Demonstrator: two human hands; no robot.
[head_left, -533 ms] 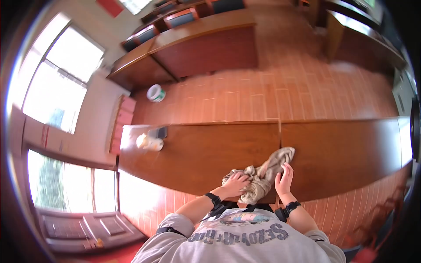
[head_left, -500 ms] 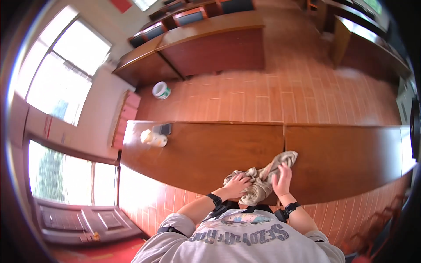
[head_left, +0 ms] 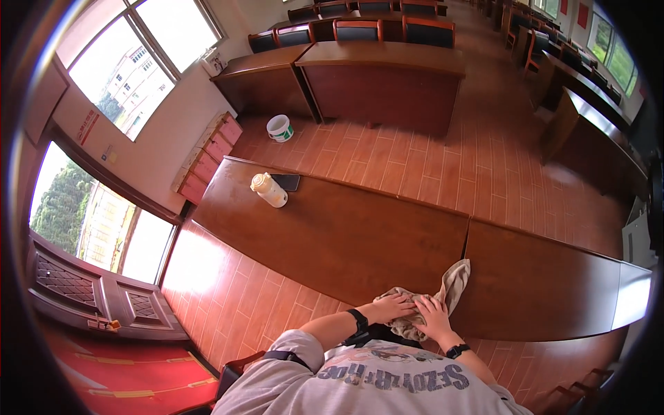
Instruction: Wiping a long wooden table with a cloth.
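A crumpled beige cloth (head_left: 454,282) lies at the near edge of the brown wooden table (head_left: 346,232), beside the seam between two table sections. One end of it stretches up and to the right. My left hand (head_left: 393,308) rests on the bunched part, fingers laid flat over the folds. Right beside it, my right hand (head_left: 432,315) presses on the same cloth with its fingers stretched out and slightly apart. The fingertips of both hands nearly meet. Some of the cloth is hidden under my palms.
At the table's far left stand a cream bottle (head_left: 269,190) and a flat dark phone-like object (head_left: 286,182). A white bucket (head_left: 279,128) is on the tiled floor beyond. Further desks (head_left: 380,86) and chairs stand farther back; an open door (head_left: 104,297) is at left.
My hands have come closer together on the cloth, the right one moving down and left. The cloth is bunched more tightly beneath them. The view has turned, tilting the table.
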